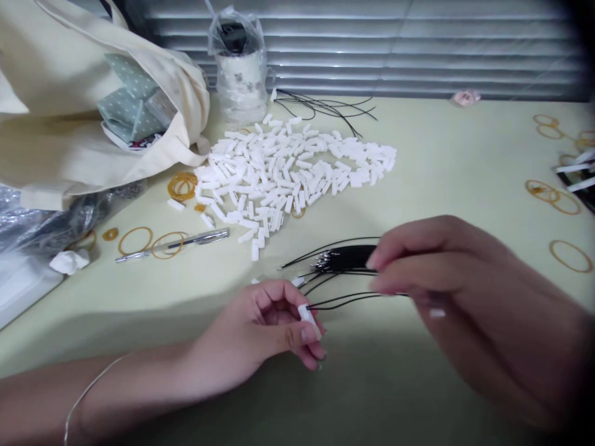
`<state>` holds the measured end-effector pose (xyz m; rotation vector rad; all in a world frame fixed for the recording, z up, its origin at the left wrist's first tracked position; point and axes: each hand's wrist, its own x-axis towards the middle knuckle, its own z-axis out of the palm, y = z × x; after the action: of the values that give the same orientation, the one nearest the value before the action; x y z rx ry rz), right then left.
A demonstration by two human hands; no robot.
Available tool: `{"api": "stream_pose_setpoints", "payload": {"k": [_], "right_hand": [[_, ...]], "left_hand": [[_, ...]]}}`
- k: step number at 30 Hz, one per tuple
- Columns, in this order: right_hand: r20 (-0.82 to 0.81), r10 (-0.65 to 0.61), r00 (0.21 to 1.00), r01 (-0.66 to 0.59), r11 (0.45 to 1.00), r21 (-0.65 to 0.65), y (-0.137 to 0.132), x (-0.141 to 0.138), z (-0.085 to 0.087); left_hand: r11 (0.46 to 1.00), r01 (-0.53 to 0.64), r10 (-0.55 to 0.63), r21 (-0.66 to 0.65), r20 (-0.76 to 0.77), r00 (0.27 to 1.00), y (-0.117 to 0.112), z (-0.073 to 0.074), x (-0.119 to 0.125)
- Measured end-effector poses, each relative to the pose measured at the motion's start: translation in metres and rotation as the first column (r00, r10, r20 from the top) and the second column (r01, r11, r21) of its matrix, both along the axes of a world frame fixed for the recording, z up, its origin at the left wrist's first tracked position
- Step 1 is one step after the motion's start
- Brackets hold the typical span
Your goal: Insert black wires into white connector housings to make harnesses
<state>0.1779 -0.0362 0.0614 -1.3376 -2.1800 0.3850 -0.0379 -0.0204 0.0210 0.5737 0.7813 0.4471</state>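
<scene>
My left hand (274, 328) pinches a small white plastic connector housing (308, 317) between thumb and fingers. Two thin black wires (344, 301) run from the housing's upper end toward the right, passing by the fingertips of my right hand (446, 279). That hand's thumb and forefinger are closed together; what they grip, if anything, is hidden. Behind both hands lies a bundle of black wires (346, 259) with bare metallic tips, partly covered by my right fingers. A few more wires and a white housing (297, 282) sit just beyond my left hand.
A wide pile of white connector housings (279, 167) spreads across the table (446, 161). Left of it are rubber bands (181, 186), a pen (204, 238) and a cloth bag (181, 93). A plastic-wrapped spool (242, 80) stands at the back, beside wired housings (325, 105).
</scene>
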Motion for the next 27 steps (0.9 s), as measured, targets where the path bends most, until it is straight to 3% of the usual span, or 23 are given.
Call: {"api": "stream_pose_setpoints", "payload": {"k": [2, 5, 7, 12, 15, 18, 22, 27], "right_hand": [[0.017, -0.025, 1.0, 0.026, 0.996, -0.083, 0.001, -0.006, -0.003], [0.112, -0.076, 0.991, 0.108, 0.943, -0.314, -0.001, -0.009, -0.008], [0.129, -0.054, 0.99, 0.098, 0.926, -0.364, -0.004, -0.008, -0.009], [0.045, 0.172, 0.984, -0.151, 0.942, -0.299, -0.009, -0.002, -0.009], [0.053, 0.234, 0.971, -0.209, 0.933, -0.293, -0.01, 0.0, -0.007], [0.067, 0.295, 0.953, -0.276, 0.94, -0.201, -0.011, 0.002, -0.005], [0.17, 0.189, 0.967, -0.193, 0.981, 0.007, -0.012, -0.001, -0.009], [0.182, 0.226, 0.957, -0.21, 0.972, -0.103, -0.007, -0.01, -0.017]], "left_hand": [[1.0, 0.006, -0.006, 0.009, -0.009, 1.0, 0.0, -0.001, 0.0], [1.0, 0.021, -0.021, 0.015, -0.033, 0.999, 0.0, -0.002, -0.001], [0.999, 0.026, -0.025, 0.021, -0.041, 0.999, 0.0, -0.002, 0.0], [0.999, 0.031, -0.031, 0.023, -0.039, 0.999, 0.001, -0.001, 0.0], [1.0, 0.005, -0.005, 0.011, -0.022, 1.0, 0.0, 0.001, 0.001], [1.0, -0.004, 0.004, -0.01, -0.016, 1.0, 0.0, 0.002, 0.001], [1.0, 0.012, -0.012, -0.006, -0.008, 1.0, 0.0, 0.0, -0.001], [1.0, 0.021, -0.021, 0.018, -0.005, 1.0, -0.002, -0.003, -0.003]]}}
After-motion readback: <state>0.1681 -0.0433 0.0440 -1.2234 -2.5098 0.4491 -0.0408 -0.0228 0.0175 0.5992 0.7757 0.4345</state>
